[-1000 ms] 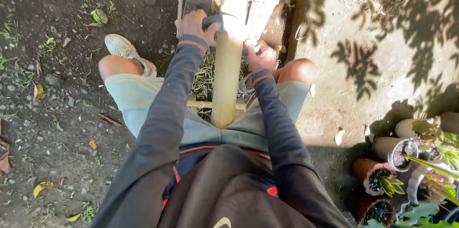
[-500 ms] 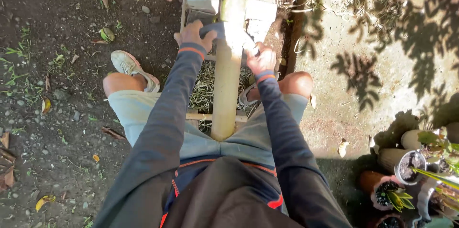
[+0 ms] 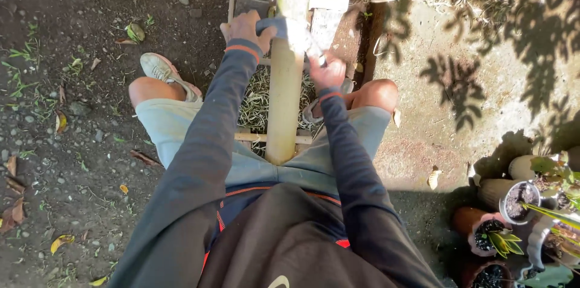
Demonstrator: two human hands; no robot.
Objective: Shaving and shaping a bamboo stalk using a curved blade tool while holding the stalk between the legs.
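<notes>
Running from 12 to 6 o'clock between the knees, the bamboo pole (image 3: 284, 101) carries a two-handled blade (image 3: 289, 29) laid crosswise. Left hand (image 3: 244, 28) grips the 9 o'clock end, right hand (image 3: 327, 72) the 3 o'clock end — both closed tight, equally near.

Pole: a pale bamboo pole (image 3: 284, 83) runs lengthwise between the seated person's knees.
Tool: a flat blade (image 3: 290, 31) lies crosswise on the pole.
Left hand: the left hand (image 3: 244, 27) grips the blade's left end.
Right hand: the right hand (image 3: 326, 70) grips the right end.
Beneath: pale shavings (image 3: 257, 104) piled on the ground.
Right edge: potted plants (image 3: 513, 215).
</notes>
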